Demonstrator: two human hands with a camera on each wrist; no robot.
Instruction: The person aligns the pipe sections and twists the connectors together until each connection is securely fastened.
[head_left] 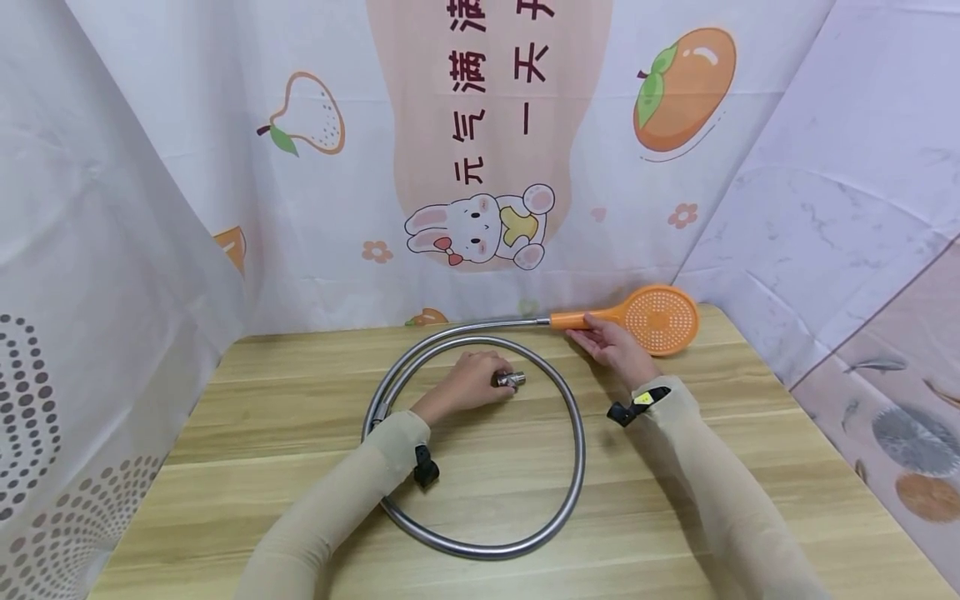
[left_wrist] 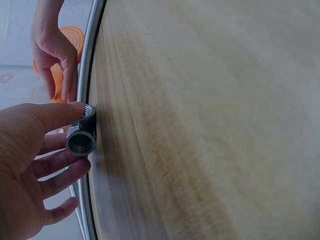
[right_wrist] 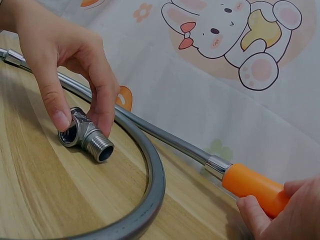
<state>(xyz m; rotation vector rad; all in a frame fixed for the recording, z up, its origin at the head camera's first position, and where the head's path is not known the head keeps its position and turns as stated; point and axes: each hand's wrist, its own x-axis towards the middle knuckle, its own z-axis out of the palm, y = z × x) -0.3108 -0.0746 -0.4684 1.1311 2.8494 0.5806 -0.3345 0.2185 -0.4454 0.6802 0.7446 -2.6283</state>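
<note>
My left hand pinches a small metal tee fitting between thumb and fingers, inside the loop of hose. In the right wrist view, the tee fitting shows a threaded male end and an open socket, low over the wood. The left wrist view shows two threaded sockets on it. My right hand holds the handle of an orange shower head at the table's back right, thumb on one side and fingers on the other. A grey metal shower hose joins that handle and lies coiled on the table.
The wooden table has light grain. A printed curtain with a rabbit and fruit hangs right behind its back edge, and more cloth hangs at both sides. The hose's other end lies near the left forearm.
</note>
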